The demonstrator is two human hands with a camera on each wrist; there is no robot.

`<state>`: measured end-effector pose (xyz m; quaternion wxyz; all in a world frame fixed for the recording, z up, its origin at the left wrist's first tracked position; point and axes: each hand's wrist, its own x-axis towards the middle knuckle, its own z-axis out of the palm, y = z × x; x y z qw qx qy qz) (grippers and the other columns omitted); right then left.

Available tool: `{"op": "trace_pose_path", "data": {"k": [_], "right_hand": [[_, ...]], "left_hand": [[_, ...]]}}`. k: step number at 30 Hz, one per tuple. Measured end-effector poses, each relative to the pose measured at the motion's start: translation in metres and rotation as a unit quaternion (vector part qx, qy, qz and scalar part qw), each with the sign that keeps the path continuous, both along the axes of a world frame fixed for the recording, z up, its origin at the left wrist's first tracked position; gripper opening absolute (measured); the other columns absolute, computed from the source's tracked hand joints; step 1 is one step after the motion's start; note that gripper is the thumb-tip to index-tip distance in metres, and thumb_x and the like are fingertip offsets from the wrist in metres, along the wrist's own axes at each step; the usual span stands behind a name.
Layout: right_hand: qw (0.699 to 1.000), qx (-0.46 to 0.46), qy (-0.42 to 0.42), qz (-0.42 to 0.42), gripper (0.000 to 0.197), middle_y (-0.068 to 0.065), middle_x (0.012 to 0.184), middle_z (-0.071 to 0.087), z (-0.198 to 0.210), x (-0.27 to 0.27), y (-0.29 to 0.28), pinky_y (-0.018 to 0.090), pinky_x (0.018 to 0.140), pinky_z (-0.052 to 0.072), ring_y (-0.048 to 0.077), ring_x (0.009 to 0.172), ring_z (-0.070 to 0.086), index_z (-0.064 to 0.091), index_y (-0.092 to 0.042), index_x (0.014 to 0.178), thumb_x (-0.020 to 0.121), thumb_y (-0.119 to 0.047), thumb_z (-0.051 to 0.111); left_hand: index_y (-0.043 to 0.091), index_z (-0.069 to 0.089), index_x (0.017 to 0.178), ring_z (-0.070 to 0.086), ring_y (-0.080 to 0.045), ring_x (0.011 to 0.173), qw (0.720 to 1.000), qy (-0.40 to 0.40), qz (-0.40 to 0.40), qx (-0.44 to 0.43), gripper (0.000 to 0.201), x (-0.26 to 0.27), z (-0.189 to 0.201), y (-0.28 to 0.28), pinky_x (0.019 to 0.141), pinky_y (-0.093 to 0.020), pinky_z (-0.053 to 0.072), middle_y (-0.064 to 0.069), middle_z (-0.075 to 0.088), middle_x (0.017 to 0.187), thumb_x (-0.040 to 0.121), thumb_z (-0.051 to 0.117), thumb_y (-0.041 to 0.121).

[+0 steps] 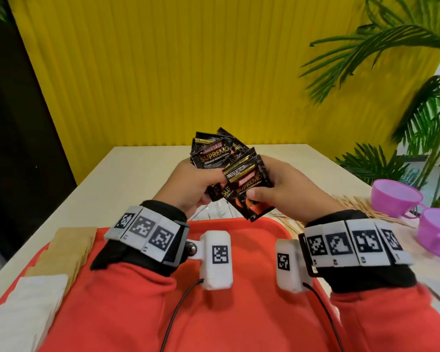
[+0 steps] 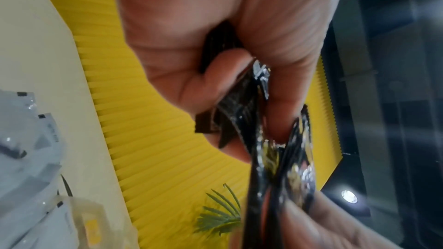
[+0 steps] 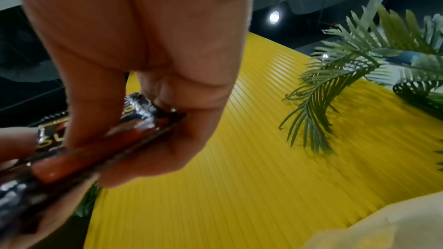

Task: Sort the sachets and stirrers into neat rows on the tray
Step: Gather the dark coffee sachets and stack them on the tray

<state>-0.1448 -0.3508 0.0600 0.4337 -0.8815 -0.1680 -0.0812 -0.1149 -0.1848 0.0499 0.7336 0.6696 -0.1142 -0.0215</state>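
Both hands hold a fanned bunch of black coffee sachets (image 1: 215, 153) above the far edge of the red tray (image 1: 244, 227). My left hand (image 1: 196, 186) grips the back part of the bunch, seen close as black sachets (image 2: 242, 109) pinched between thumb and fingers. My right hand (image 1: 277, 185) pinches the front black sachets (image 1: 249, 184), thumb on their faces; the same sachets (image 3: 134, 130) show in the right wrist view. Wooden stirrers (image 1: 361, 209) lie in a loose heap on the table right of the tray. Brown sachets (image 1: 69, 245) and white sachets (image 1: 31, 308) lie in rows along the tray's left side.
Two purple cups (image 1: 396, 196) stand at the table's right edge beside green plant fronds (image 1: 417, 118). White sachets (image 1: 214, 212) lie on the table behind the tray, also visible as pale packets (image 2: 31, 158). A yellow ribbed wall (image 1: 163, 72) backs the table.
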Motion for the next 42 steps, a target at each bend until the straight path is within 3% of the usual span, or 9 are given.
{"op": "trace_pose_path", "data": {"k": [8,10,14,19,22,26,34,38,42], "right_hand": [[0.992,0.106,-0.017,-0.070,0.030,-0.005,0.077,0.067,0.003,0.000,-0.012,0.027,0.069,0.052,0.008,0.067,0.065,0.060,-0.027,0.080,0.084,0.003,0.059],[0.980,0.146,-0.056,-0.127,0.028,-0.003,0.084,0.068,0.003,0.004,-0.013,0.039,0.078,0.054,0.019,0.080,0.067,0.060,-0.029,0.083,0.085,-0.002,0.057],[0.978,0.054,-0.119,-0.165,0.019,0.001,0.093,0.063,0.002,0.004,-0.003,0.033,0.075,0.049,0.020,0.083,0.059,0.057,-0.019,0.102,0.086,-0.008,0.054],[0.989,-0.036,-0.108,-0.099,0.024,0.013,0.068,0.053,-0.002,0.002,0.002,0.031,0.053,0.030,0.024,0.058,0.042,0.035,-0.023,0.076,0.087,-0.013,0.054],[0.998,-0.016,-0.056,-0.029,0.025,0.007,0.093,0.057,-0.001,0.000,0.003,0.029,0.062,0.039,0.020,0.075,0.055,0.038,-0.026,0.098,0.087,-0.031,0.060],[0.998,-0.047,-0.038,-0.002,0.089,-0.003,0.128,0.050,-0.004,0.000,0.007,0.022,0.089,0.042,0.012,0.111,0.052,0.025,-0.029,0.142,0.070,-0.038,0.077],[0.994,-0.064,-0.081,-0.031,0.084,-0.014,0.107,0.057,-0.001,-0.005,0.005,0.006,0.073,0.040,0.005,0.094,0.056,0.029,-0.036,0.141,0.073,-0.027,0.076],[0.995,-0.064,-0.075,-0.023,0.094,-0.002,0.121,0.057,-0.002,-0.004,0.006,0.024,0.085,0.045,0.012,0.102,0.057,0.019,-0.044,0.143,0.071,-0.030,0.077],[0.992,-0.094,-0.078,-0.022,0.093,0.009,0.106,0.056,-0.002,-0.004,0.009,0.031,0.073,0.048,0.022,0.084,0.057,0.012,-0.060,0.135,0.072,-0.019,0.066]], "left_hand": [[0.013,0.060,0.090,0.056,-0.011,0.062,0.995,0.078,0.008,-0.066,0.002,-0.006,0.004,-0.003,0.035,-0.012,0.031,-0.004,0.062,0.079,0.089,0.060,0.013],[0.011,0.058,0.091,0.056,-0.013,0.063,0.994,0.087,0.013,-0.069,0.003,-0.004,0.003,-0.002,0.036,-0.013,0.036,-0.006,0.061,0.080,0.088,0.059,0.009],[0.007,0.057,0.092,0.058,-0.020,0.078,0.990,0.115,-0.049,-0.073,0.005,-0.009,0.004,-0.013,0.052,-0.020,0.055,-0.012,0.059,0.090,0.089,0.054,0.003],[0.005,0.055,0.101,0.058,-0.022,0.083,0.969,0.144,-0.148,-0.132,0.019,-0.015,0.002,-0.026,0.065,-0.030,0.058,-0.015,0.058,0.091,0.091,0.040,-0.002],[0.006,0.056,0.099,0.058,-0.019,0.082,0.955,0.142,-0.206,-0.158,0.026,-0.014,0.002,-0.021,0.069,-0.030,0.057,-0.009,0.061,0.084,0.088,0.032,0.001],[0.010,0.056,0.107,0.061,-0.019,0.077,0.943,0.139,-0.261,-0.152,0.034,-0.015,0.003,-0.017,0.072,-0.032,0.054,-0.009,0.065,0.090,0.075,0.044,0.009],[0.009,0.059,0.102,0.060,-0.020,0.080,0.945,0.157,-0.249,-0.140,0.026,-0.013,0.002,-0.013,0.070,-0.035,0.057,-0.009,0.068,0.088,0.083,0.042,0.012],[0.010,0.057,0.108,0.062,-0.018,0.073,0.948,0.154,-0.253,-0.117,0.028,-0.013,0.001,-0.016,0.070,-0.036,0.056,-0.008,0.066,0.093,0.091,0.035,0.012],[0.011,0.058,0.104,0.059,-0.020,0.081,0.948,0.144,-0.261,-0.106,0.028,-0.013,0.001,-0.015,0.070,-0.036,0.056,-0.008,0.064,0.094,0.091,0.034,0.006]]}}
